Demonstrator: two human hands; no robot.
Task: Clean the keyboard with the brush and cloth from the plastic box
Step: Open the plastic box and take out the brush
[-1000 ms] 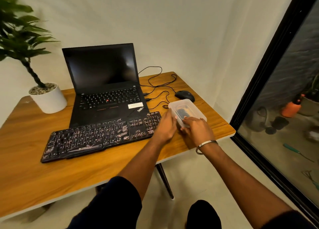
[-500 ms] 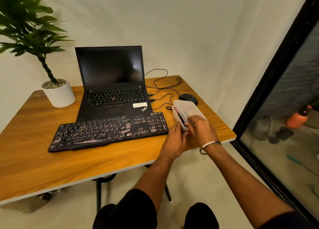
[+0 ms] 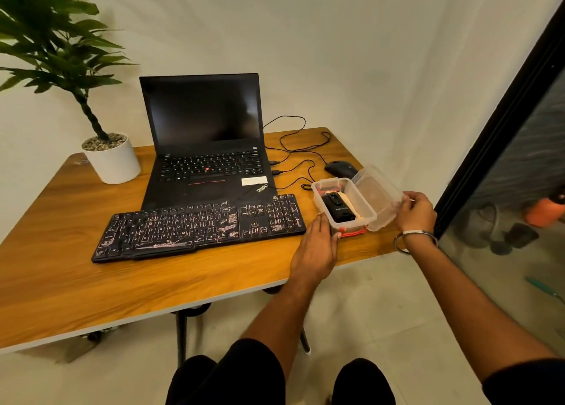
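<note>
With your left hand [image 3: 316, 245] laid flat against the plastic box [image 3: 344, 204] at the table's [image 3: 76, 282] four o'clock corner and your right hand [image 3: 415, 210] pinching its lid [image 3: 377, 198], pulling sideways risks dragging the box, brush [image 3: 339, 210] inside, off that edge, right of the keyboard [image 3: 198, 226].

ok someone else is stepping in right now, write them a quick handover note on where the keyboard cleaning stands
Left hand: flat against the near left side of the plastic box, steadying it, fingers fairly straight.
Right hand: pinching the lid, which is off the box's top and tilted up at its right side.
The box sits at the table's right edge, just right of the keyboard. Inside lies a black brush on something pale, probably the cloth.
Done: box opened.
Left: put the lid down, take out brush and cloth, brush and wipe the smeared keyboard.
</note>
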